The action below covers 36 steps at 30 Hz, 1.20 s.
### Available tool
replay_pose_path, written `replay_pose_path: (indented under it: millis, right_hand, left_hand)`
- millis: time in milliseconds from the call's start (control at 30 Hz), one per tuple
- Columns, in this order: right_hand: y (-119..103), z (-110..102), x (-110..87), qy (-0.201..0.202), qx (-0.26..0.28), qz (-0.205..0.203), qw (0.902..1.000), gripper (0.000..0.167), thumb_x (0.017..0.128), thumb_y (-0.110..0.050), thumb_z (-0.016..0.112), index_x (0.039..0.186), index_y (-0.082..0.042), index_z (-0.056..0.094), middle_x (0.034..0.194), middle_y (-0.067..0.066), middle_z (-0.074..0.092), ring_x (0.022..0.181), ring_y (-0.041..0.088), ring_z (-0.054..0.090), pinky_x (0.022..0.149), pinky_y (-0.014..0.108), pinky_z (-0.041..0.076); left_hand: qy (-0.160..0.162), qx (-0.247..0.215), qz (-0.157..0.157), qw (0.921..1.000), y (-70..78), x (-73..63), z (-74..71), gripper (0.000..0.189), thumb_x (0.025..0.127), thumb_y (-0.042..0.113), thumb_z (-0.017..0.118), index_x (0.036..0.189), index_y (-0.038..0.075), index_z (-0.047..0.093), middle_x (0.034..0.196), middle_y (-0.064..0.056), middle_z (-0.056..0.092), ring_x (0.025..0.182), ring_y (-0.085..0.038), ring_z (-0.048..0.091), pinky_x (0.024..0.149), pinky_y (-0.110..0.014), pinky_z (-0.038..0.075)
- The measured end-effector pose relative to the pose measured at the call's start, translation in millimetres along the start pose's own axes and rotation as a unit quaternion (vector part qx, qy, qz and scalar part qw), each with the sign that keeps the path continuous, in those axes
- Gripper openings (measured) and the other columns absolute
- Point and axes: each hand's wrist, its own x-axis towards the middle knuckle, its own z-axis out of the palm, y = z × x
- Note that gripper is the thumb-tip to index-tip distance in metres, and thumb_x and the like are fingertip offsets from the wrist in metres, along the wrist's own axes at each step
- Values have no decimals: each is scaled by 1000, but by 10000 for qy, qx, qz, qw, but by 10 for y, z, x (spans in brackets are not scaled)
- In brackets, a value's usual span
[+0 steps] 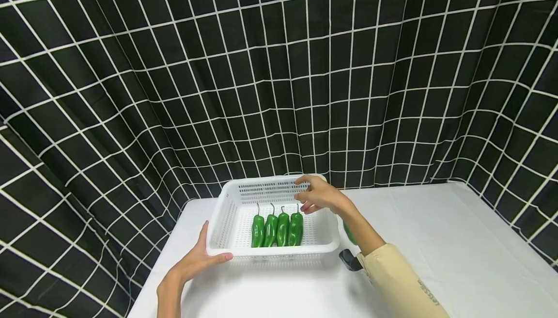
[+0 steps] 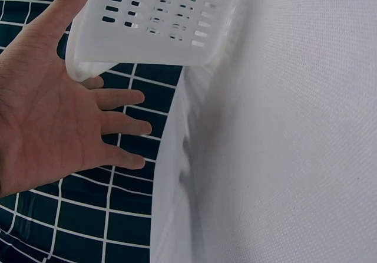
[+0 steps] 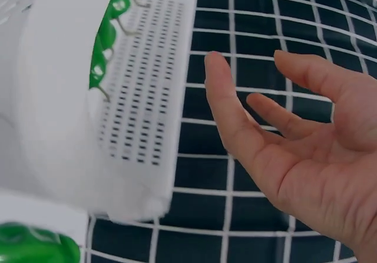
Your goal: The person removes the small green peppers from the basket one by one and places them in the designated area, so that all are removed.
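Note:
A white perforated plastic basket [image 1: 274, 250] stands on the table, with several green peppers [image 1: 283, 229] lying side by side in it, stems toward the back. My left hand [image 1: 196, 260] is at the basket's front left corner, thumb along the front rim; in the left wrist view its other fingers [image 2: 125, 124] stretch out straight past the corner. Over the basket's right part is my right hand [image 1: 320, 196], fingers loosely bent and nothing between them. Outside the basket on the right lies another green pepper [image 1: 349, 233], partly hidden by my right forearm.
A white cloth covers the table [image 1: 418, 230], stretching to the right of the basket. Black curtains [image 1: 270, 75] with a white grid hang behind and on both sides. A dark device [image 1: 350, 260] shows beside the right sleeve [image 1: 396, 279].

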Motion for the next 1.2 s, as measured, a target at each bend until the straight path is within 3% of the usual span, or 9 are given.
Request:
replay_pose_path:
  millis: [267,467,667,733,833,933,1067,1200]
  right_hand:
    - [89,167,338,-228,124,426,9988,53,99,-9,64,147,6,48,87,13,66,77,28,77,78,41,67]
    - [187,219,497,-285,-475,948,9940,51,98,-10,65,143,5,50,80,19,68,59,18,67,79,44,66]
    - [179,219,545,-571,-814,1271,9869,47,97,-14,67,139,4,54,106,36,70,58,20,69,78,44,66]
    - [119,206,546,-587,-716,1304,9871,45,98,-15,67,138,2,55,105,34,69,60,22,70,79,44,66]
    - [14,190,566,-630,-650,1216,9884,44,98,-16,67,137,1,55,92,25,68,60,21,70,78,44,66]
    - [-52,202,609,-616,-712,1144,9890,35,98,-16,66,129,0,59,86,21,66,59,20,69,76,43,67]
    - [-39,224,667,-633,-952,1303,9849,27,98,-15,65,122,-1,61,104,33,70,71,29,76,80,44,66]
    - [37,220,720,-666,-1161,1604,9779,29,98,-13,65,124,0,62,120,41,65,93,44,78,85,47,65]
  left_hand:
    - [1,-21,-11,10000,4,1,-5,128,81,35,89,167,18,-5,172,-18,26,159,-45,27,124,-72,23]
    - [-20,-107,85,9999,28,-7,-2,124,83,33,88,167,19,-2,171,-17,28,157,-41,30,124,-70,24]
    - [-39,-120,89,9999,20,-27,-8,121,84,32,87,166,20,0,170,-18,30,157,-42,30,124,-71,24]
    - [-41,-91,95,9999,15,-38,-19,119,84,32,87,166,20,1,170,-18,30,156,-42,31,123,-71,25]
    - [-41,-51,88,9999,8,-57,-42,118,85,31,86,166,20,1,170,-18,30,156,-42,32,123,-71,27]
    - [-41,-88,116,9999,2,-68,-58,118,84,29,86,166,20,2,171,-18,28,155,-42,32,122,-70,27]
    - [-32,-184,195,9996,-7,-45,-44,117,84,28,87,166,20,3,170,-18,29,156,-42,32,123,-71,26]
    - [-54,-179,210,9996,-7,-30,-17,117,84,28,87,166,19,3,170,-18,30,155,-42,33,123,-71,26]
